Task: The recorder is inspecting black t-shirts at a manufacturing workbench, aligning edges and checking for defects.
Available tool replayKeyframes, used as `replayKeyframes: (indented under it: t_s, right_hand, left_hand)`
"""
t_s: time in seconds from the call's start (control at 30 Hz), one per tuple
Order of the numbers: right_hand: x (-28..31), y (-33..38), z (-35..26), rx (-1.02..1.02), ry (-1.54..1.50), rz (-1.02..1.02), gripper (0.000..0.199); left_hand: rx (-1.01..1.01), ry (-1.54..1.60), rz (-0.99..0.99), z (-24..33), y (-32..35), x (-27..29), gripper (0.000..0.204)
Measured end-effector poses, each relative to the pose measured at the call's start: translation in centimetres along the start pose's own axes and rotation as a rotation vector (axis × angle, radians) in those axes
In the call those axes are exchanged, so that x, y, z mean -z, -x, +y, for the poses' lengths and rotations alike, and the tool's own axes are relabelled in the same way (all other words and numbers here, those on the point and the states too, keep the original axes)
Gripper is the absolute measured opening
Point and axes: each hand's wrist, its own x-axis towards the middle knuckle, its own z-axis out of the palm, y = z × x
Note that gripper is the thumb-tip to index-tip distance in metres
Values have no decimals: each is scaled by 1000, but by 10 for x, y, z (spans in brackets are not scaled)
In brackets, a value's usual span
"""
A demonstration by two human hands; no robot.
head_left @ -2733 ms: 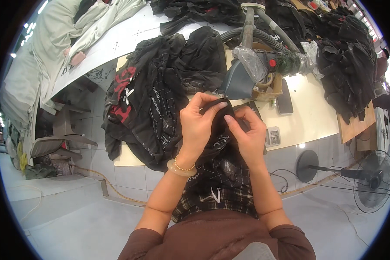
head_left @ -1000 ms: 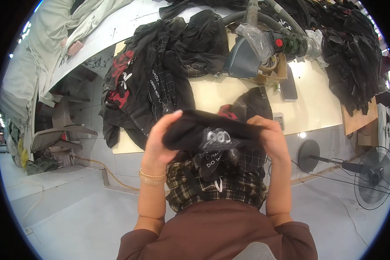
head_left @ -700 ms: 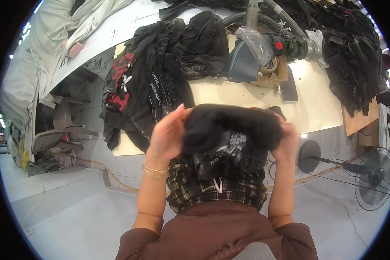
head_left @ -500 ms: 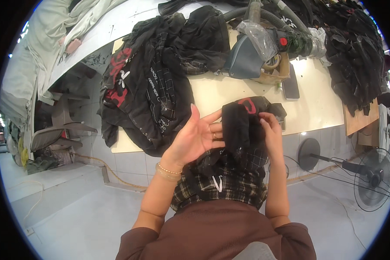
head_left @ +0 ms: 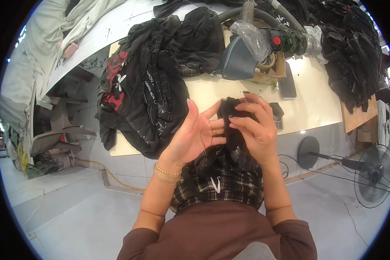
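Observation:
A black garment piece (head_left: 233, 132) hangs between my hands at the near table edge, its lower part falling toward my lap. My left hand (head_left: 193, 136) is palm up with the thumb raised and fingers spread; its fingertips pass out of sight at the fabric's left edge. From the right, my right hand (head_left: 260, 130) bends over the piece, thumb and fingers closed on its upper part. The red print on it is mostly covered by that hand. Dark plaid cloth (head_left: 221, 186) with a white drawstring lies across my lap.
A heap of black printed garments (head_left: 147, 86) covers the table's left side. Farther back stand a grey-blue machine (head_left: 240, 58) with a hose, a cardboard box (head_left: 279, 71) and a phone (head_left: 287, 86). More dark garments (head_left: 351, 65) hang at right. A fan (head_left: 375, 175) stands on the floor.
My right hand has moved left and up over the black piece, covering its red print. The piece now looks narrower. My left hand has kept nearly the same place and pose.

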Motion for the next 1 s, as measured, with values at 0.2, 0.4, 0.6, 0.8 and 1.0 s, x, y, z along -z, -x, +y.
replayKeyframes:
  t_s: [0.2, 0.4, 0.6, 0.8, 1.0]
  right_hand:
    - [-10, -6, 1, 11, -111, 91, 14]
    - [-20, -8, -2, -212, -211, 182, 8]
    - [-28, -21, 2, -166, -213, 255, 10]
    - [-28, -24, -6, -419, -538, 348, 12]
    - [-22, -22, -5, -596, -714, 69, 18]
  left_hand:
    - [-26, -171, 141, 10, 2, -7, 62]
    - [-102, -594, 281, -5, 5, -29, 43]
    - [-340, -759, 410, -6, -4, -34, 32]
    - [-437, -774, 411, 0, -13, -22, 19]
    - [-687, -823, 450, 8, -30, -7, 13]
